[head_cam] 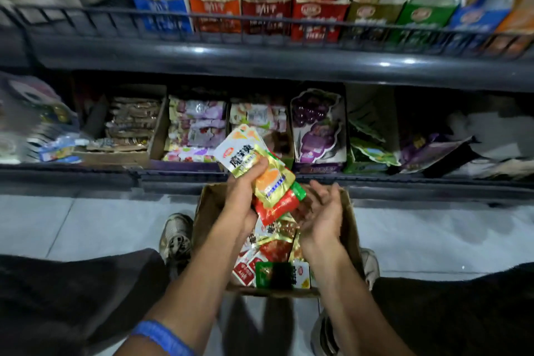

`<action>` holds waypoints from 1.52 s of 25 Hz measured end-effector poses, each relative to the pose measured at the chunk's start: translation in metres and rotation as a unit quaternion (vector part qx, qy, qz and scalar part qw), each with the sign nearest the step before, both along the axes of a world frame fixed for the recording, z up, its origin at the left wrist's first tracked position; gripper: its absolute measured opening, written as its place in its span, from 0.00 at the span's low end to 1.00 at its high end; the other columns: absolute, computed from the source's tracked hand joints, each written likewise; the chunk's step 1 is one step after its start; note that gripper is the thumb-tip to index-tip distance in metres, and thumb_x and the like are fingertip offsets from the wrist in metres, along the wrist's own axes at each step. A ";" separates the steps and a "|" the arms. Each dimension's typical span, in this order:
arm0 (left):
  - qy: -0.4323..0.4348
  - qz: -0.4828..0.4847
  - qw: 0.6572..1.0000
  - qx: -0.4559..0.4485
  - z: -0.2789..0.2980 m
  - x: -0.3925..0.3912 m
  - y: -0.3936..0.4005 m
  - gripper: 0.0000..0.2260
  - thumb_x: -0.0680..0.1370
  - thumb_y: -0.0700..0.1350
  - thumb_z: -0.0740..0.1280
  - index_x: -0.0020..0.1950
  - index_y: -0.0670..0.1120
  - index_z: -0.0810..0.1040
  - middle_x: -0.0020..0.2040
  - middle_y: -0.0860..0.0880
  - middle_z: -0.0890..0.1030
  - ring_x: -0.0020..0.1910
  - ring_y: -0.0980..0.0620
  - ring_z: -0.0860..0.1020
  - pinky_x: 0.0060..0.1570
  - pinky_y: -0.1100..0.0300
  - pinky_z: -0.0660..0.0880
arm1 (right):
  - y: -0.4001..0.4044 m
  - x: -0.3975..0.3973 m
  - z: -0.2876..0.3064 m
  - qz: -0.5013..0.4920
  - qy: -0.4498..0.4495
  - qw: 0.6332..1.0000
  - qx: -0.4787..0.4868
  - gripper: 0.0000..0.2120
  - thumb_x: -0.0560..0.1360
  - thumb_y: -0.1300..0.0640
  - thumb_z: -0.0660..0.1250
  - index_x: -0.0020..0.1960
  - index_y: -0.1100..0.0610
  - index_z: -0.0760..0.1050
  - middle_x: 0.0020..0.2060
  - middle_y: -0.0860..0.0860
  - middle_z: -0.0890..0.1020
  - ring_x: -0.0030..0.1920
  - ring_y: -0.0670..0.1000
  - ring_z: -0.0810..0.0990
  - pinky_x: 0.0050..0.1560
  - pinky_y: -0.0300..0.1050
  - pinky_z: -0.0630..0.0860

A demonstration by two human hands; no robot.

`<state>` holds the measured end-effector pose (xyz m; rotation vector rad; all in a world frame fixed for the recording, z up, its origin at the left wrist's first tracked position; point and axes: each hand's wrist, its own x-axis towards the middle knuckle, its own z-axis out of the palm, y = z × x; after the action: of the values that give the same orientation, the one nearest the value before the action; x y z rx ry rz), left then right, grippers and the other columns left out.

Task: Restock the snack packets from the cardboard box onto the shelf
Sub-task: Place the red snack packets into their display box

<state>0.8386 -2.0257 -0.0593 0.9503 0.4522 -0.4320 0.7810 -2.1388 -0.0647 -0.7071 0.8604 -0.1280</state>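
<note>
A cardboard box point(206, 211) stands on the floor between my feet, holding several snack packets point(274, 251) in red, green and white. My left hand point(245, 191) grips a fanned bunch of packets point(260, 165), white, yellow-orange, red and green, held above the box in front of the lower shelf. My right hand point(322, 208) hovers over the box just right of that bunch, palm up, fingers loosely spread, holding nothing. The lower shelf point(86, 175) carries open display boxes of small packets point(196, 130).
An upper shelf with a wire rail point(260, 23) holds upright coloured cartons. A purple grape display box point(318, 127) and a green one point(367, 150) sit right of centre on the lower shelf. My shoes point(176, 237) and knees flank the box on the grey tiled floor.
</note>
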 end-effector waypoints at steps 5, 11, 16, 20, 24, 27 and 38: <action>-0.073 -0.045 0.996 0.018 0.072 -0.009 -0.013 0.23 0.68 0.37 0.77 0.62 0.43 0.77 0.51 0.44 0.86 0.49 0.44 0.85 0.49 0.49 0.82 | 0.023 0.015 0.072 -0.016 -0.098 0.993 0.071 0.21 0.79 0.40 0.55 0.59 0.53 0.78 0.51 0.59 0.84 0.51 0.59 0.84 0.56 0.57 0.78; -0.158 -0.096 0.981 0.056 0.151 -0.001 0.001 0.17 0.69 0.37 0.76 0.58 0.42 0.82 0.47 0.44 0.87 0.42 0.46 0.86 0.39 0.55 0.82 | 0.016 0.018 0.152 0.073 -0.217 0.919 -0.321 0.08 0.79 0.51 0.64 0.57 0.47 0.77 0.50 0.49 0.83 0.48 0.48 0.83 0.43 0.44 0.80; -0.279 -0.160 0.935 0.150 0.214 0.023 0.012 0.19 0.69 0.32 0.75 0.58 0.43 0.81 0.46 0.45 0.87 0.43 0.48 0.85 0.44 0.56 0.82 | -0.010 0.049 0.226 0.224 -0.258 0.871 -0.352 0.07 0.72 0.56 0.73 0.47 0.57 0.78 0.41 0.51 0.85 0.38 0.45 0.83 0.35 0.37 0.77; -0.278 -0.172 0.935 0.138 0.230 0.040 0.008 0.16 0.70 0.31 0.75 0.54 0.44 0.82 0.46 0.46 0.87 0.41 0.50 0.85 0.42 0.58 0.82 | -0.019 0.074 0.242 0.225 -0.234 0.870 -0.370 0.10 0.71 0.63 0.74 0.51 0.58 0.78 0.46 0.54 0.86 0.49 0.55 0.85 0.49 0.50 0.81; -0.232 -0.156 0.959 0.041 0.229 0.054 -0.005 0.16 0.71 0.36 0.75 0.58 0.42 0.81 0.46 0.44 0.87 0.39 0.49 0.85 0.37 0.58 0.82 | -0.036 0.090 0.248 0.162 -0.234 0.904 -0.320 0.11 0.75 0.62 0.70 0.57 0.60 0.76 0.50 0.58 0.85 0.51 0.60 0.84 0.54 0.58 0.79; -0.191 -0.152 0.970 -0.011 0.235 0.059 -0.019 0.12 0.72 0.40 0.74 0.55 0.42 0.82 0.43 0.43 0.86 0.35 0.48 0.85 0.34 0.57 0.82 | -0.053 0.098 0.261 0.133 -0.206 0.906 -0.346 0.12 0.75 0.59 0.70 0.57 0.60 0.76 0.48 0.56 0.86 0.46 0.55 0.85 0.47 0.51 0.82; -0.158 -0.093 0.983 0.002 0.247 0.116 -0.010 0.22 0.69 0.46 0.78 0.61 0.44 0.78 0.41 0.46 0.87 0.37 0.48 0.86 0.33 0.56 0.82 | -0.157 0.187 0.305 0.048 -0.110 0.720 -0.683 0.10 0.78 0.63 0.64 0.57 0.54 0.78 0.53 0.54 0.82 0.53 0.54 0.79 0.49 0.48 0.79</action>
<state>0.9544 -2.0354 0.1875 1.0491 0.0758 -0.4392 0.9675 -2.2956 0.2402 -2.0806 0.3576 -0.7957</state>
